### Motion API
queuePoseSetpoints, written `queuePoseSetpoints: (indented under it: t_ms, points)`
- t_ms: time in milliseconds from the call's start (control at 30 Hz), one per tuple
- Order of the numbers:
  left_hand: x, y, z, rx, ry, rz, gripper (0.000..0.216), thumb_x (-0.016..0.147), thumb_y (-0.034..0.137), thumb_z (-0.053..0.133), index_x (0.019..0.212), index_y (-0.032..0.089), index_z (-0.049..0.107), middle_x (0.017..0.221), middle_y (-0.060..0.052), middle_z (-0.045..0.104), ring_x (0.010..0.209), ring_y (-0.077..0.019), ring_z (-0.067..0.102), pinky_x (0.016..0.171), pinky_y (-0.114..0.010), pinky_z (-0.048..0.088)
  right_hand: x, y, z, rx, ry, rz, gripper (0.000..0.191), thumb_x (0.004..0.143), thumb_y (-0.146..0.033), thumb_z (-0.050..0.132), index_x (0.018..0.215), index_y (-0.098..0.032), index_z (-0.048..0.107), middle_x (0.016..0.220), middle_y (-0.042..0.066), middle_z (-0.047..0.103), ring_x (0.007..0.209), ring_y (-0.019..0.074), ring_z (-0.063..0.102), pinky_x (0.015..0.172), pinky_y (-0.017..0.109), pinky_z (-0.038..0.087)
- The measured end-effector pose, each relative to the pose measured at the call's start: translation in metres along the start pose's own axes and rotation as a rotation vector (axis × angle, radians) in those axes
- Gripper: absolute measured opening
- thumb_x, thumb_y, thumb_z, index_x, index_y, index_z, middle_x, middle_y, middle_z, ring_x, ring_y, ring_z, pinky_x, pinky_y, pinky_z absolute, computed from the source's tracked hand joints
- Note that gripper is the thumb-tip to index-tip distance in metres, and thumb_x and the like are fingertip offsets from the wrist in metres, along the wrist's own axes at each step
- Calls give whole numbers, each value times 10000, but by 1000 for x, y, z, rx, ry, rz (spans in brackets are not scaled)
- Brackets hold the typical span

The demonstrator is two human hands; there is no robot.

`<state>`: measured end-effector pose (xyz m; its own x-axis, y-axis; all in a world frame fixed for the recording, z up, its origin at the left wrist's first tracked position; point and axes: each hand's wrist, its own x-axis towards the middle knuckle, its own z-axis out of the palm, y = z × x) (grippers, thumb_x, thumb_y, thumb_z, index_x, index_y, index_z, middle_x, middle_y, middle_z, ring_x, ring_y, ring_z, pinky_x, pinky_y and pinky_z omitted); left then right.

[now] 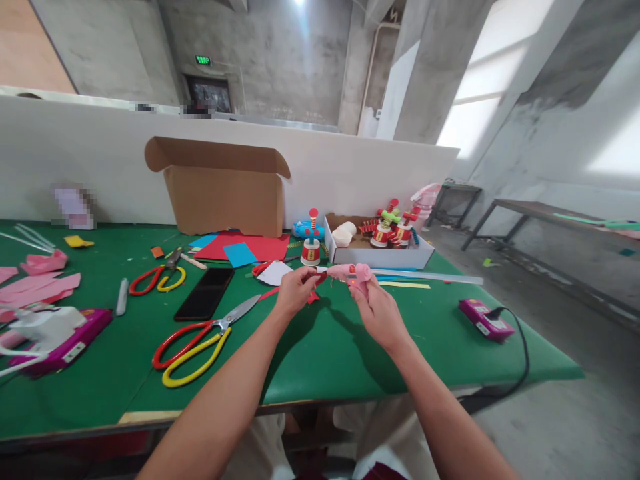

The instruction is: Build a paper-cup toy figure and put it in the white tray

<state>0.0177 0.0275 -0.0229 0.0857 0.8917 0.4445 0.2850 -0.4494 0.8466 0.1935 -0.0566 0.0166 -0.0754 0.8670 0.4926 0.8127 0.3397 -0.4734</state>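
Note:
My right hand [376, 308] is wrapped round a pink hot glue gun [345, 271], its nozzle pointing left. Pinched in the fingers of my left hand [296, 291] is a small red strip [321, 277], its far end right at the nozzle tip. The fingers partly cover the strip, so its full shape is hidden. Just behind the hands a small red and white paper-cup figure [311, 252] with a round red top stands upright. A white paper piece [273, 274] lies beside my left hand.
Large scissors [200, 343], a black phone [205, 295] and smaller scissors [160, 275] lie to the left. At the back stand an open cardboard box [225, 200] and a white box [380, 258] holding several cup figures. A purple power socket [486, 320] with a cable sits right.

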Motion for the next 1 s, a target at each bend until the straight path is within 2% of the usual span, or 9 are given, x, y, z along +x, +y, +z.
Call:
queuePoseSetpoints:
  t_ms: [300, 667, 1000]
  points:
    - [-1, 1, 0, -8, -6, -19, 91, 736, 229, 550, 704, 185, 624, 510, 46, 571, 494, -108, 515, 510, -205, 386, 0, 0, -2, -24, 2, 13, 418, 938, -348, 334, 1278, -180, 507, 1239, 132, 612, 1070, 276, 620, 930, 396, 469]
    - [-1, 3, -2, 14, -9, -25, 91, 728, 228, 549, 721, 181, 626, 520, 45, 579, 513, -112, 529, 531, -206, 397, 0, 1, -3, -56, 2, 27, 407, 938, -325, 347, 1282, -166, 496, 1255, 134, 605, 1116, 274, 598, 891, 369, 486]
    - [1, 1, -2, -40, -7, -50, 88, 718, 244, 560, 709, 182, 623, 511, 47, 576, 496, -111, 529, 524, -208, 405, -1, 3, -3, -56, 5, 42, 393, 937, -338, 350, 1260, -176, 505, 1175, 133, 642, 1128, 268, 590, 884, 355, 474]
